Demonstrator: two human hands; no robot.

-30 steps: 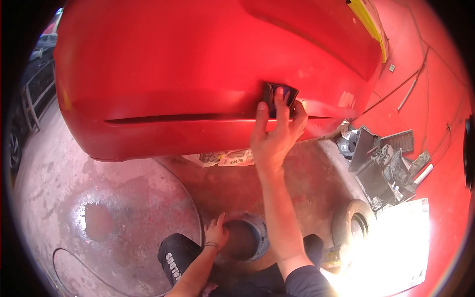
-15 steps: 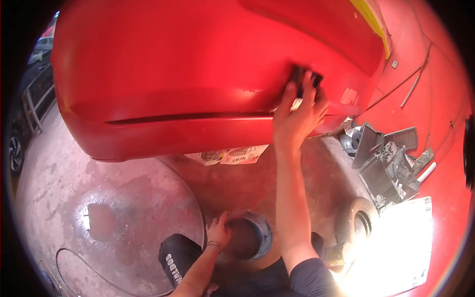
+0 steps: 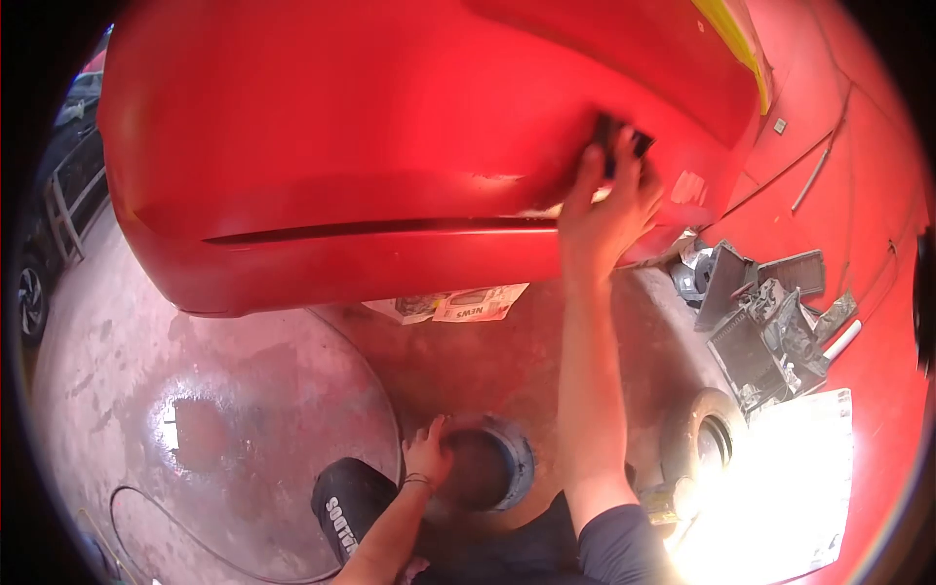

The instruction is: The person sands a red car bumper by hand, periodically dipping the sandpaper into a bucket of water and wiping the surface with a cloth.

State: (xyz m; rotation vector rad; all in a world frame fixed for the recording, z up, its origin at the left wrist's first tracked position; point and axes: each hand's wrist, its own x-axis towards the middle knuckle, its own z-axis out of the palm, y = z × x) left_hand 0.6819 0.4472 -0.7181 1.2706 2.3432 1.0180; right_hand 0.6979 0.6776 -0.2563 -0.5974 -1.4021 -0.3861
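A glossy red car bumper (image 3: 322, 127) fills the upper view, with a long dark slot along its lower part. My right hand (image 3: 612, 219) presses a black rectangular block (image 3: 641, 144) against the bumper's right side, fingers closed over it. The block looks like a sanding block; its working face is hidden. A small pale patch shows on the bumper left of the hand. My left hand (image 3: 427, 456) is low, at the left side of a round bucket (image 3: 525, 456), fingers stretched out with nothing visible in them.
Newspaper sheets (image 3: 483, 304) hang below the bumper. To the right lie dark plastic parts (image 3: 746, 356), a tyre (image 3: 688, 434) and a brightly lit sheet (image 3: 829, 468). A thin hose (image 3: 190, 546) curves over the concrete floor. A dark car (image 3: 73, 185) stands at far left.
My right hand and the block have slid a little to the right along the bumper. My left hand stays almost where it was.
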